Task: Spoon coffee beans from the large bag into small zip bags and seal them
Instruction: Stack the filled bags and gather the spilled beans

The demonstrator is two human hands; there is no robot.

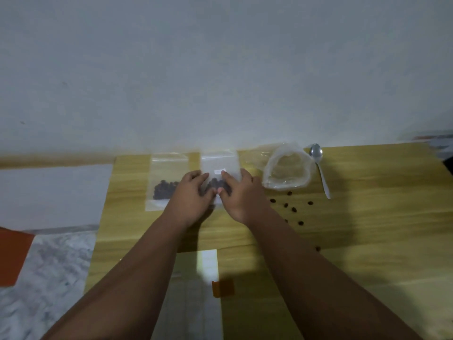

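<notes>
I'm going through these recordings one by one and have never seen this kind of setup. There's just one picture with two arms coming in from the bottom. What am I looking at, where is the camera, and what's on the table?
There is no machine here: a person works with bare hands, and the single picture comes from a wide-angle camera worn on their head, looking forward and down. That is why both arms enter from the bottom edge.

The left hand and right hand both rest on a small zip bag with dark coffee beans in it, lying flat on the wooden table. Whether they grip it or only press on it, I cannot tell. To its left lies a second small bag, also holding beans. To the right sits the large clear bag, its mouth open toward the camera and looking nearly empty, and beside it a metal spoon. Several loose beans are scattered on the table near the large bag.
</notes>
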